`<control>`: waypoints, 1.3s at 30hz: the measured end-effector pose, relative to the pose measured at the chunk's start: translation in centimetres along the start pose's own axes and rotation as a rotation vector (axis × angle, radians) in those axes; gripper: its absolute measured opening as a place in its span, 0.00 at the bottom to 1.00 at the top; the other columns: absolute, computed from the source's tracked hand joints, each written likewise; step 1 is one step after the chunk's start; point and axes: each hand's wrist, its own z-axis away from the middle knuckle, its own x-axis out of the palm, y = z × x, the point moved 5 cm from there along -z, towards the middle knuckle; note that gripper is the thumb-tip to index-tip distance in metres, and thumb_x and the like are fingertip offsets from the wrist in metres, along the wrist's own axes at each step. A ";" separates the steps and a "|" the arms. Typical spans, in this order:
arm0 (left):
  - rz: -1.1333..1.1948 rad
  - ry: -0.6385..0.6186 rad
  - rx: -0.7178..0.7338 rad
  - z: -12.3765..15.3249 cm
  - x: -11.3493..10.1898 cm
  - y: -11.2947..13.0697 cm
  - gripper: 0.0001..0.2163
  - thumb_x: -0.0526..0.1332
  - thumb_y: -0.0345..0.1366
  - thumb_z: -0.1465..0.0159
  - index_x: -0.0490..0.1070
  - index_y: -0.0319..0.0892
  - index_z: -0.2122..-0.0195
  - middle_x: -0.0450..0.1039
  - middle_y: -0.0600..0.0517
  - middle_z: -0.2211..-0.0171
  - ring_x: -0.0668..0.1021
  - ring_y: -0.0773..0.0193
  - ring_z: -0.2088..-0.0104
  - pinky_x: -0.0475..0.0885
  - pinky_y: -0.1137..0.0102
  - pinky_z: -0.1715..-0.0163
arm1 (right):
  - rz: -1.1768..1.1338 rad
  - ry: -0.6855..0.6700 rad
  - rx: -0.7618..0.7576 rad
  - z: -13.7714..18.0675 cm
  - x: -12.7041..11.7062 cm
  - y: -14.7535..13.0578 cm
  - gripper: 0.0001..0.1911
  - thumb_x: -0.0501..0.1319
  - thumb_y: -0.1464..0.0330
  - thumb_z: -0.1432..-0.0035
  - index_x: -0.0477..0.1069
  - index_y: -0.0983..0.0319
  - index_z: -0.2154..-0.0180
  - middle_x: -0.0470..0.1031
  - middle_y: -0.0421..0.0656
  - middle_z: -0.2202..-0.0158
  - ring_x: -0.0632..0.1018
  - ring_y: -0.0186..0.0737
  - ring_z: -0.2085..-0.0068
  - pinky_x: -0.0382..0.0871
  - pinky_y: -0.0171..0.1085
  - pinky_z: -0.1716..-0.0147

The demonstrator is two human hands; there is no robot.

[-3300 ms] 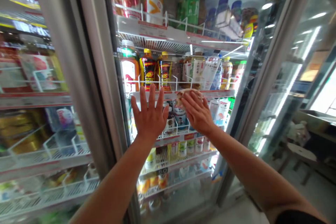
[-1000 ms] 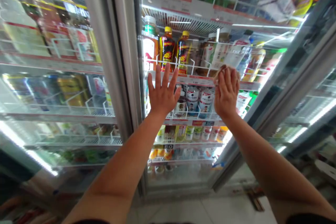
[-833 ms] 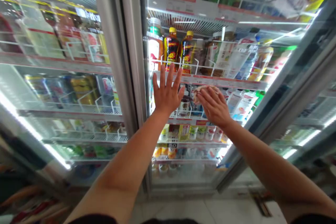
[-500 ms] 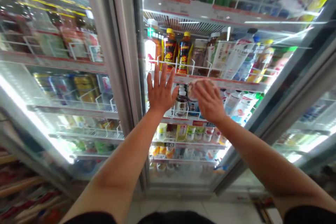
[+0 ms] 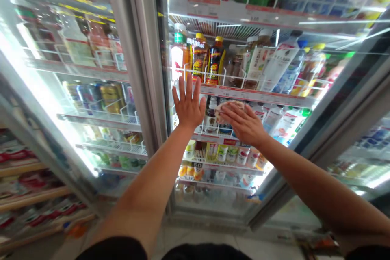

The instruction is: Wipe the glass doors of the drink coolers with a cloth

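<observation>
My left hand (image 5: 189, 103) lies flat against the glass door (image 5: 210, 205) of a drinks fridge, fingers spread and holding nothing. Beside it, my right hand (image 5: 242, 122) presses a crumpled pale cloth (image 5: 235, 103) to the same door, its fingers stretched over the cloth. Part of the cloth is covered by that hand. Behind the glass, dark bottles with yellow caps (image 5: 215, 61) stand just above my hands. Small dark bottles (image 5: 211, 120) show between them on the shelf below.
A grey metal door frame (image 5: 146, 48) runs along the left, with another fridge section of cans (image 5: 109, 97) and bottles beyond. On the right stands a further metal frame (image 5: 292, 166). Wooden shelves with red packages (image 5: 33, 180) are at lower left. Pale floor tiles (image 5: 179, 235) lie below.
My right hand and the cloth have shifted slightly left and down across the glass, the fingers turning more leftward. My left hand stays flat in nearly the same place. The view has tilted slightly.
</observation>
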 end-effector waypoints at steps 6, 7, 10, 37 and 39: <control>-0.006 0.009 0.002 0.1 0.3 -0.4 0.29 0.48 0.46 0.28 0.53 0.43 0.28 0.43 0.49 0.26 0.38 0.55 0.26 0.30 0.50 0.28 | 0.102 0.258 0.388 -1.9 -3.4 6.1 0.37 0.50 0.68 0.30 0.35 0.53 0.27 0.40 0.42 0.24 0.48 0.50 0.25 0.48 0.57 0.29; -0.001 0.004 0.002 0.0 0.4 -0.4 0.29 0.48 0.47 0.28 0.53 0.43 0.28 0.42 0.49 0.26 0.38 0.55 0.26 0.29 0.50 0.28 | 0.104 0.256 0.386 -1.6 -3.1 5.6 0.38 0.49 0.69 0.30 0.33 0.54 0.27 0.41 0.42 0.24 0.48 0.50 0.25 0.49 0.57 0.29; 0.006 0.004 0.006 0.0 0.3 -0.5 0.29 0.48 0.48 0.28 0.52 0.44 0.28 0.43 0.49 0.26 0.38 0.55 0.26 0.29 0.50 0.28 | 0.066 0.109 0.168 -0.3 -0.8 2.2 0.39 0.48 0.70 0.29 0.28 0.51 0.27 0.53 0.39 0.27 0.54 0.41 0.27 0.49 0.51 0.27; 0.025 0.015 0.000 -0.1 0.1 -0.8 0.30 0.49 0.50 0.29 0.51 0.46 0.27 0.43 0.48 0.26 0.39 0.52 0.26 0.32 0.47 0.28 | 0.054 0.052 -0.044 3.8 0.0 2.0 0.31 0.48 0.71 0.32 0.52 0.54 0.29 0.60 0.32 0.30 0.43 0.28 0.26 0.31 0.37 0.26; 0.038 0.004 -0.009 -0.1 0.1 -0.8 0.31 0.50 0.50 0.29 0.51 0.47 0.27 0.42 0.49 0.26 0.39 0.51 0.26 0.31 0.47 0.28 | 0.045 -0.002 -0.056 3.5 -0.4 2.8 0.32 0.48 0.72 0.31 0.49 0.52 0.29 0.59 0.32 0.30 0.46 0.28 0.26 0.32 0.40 0.26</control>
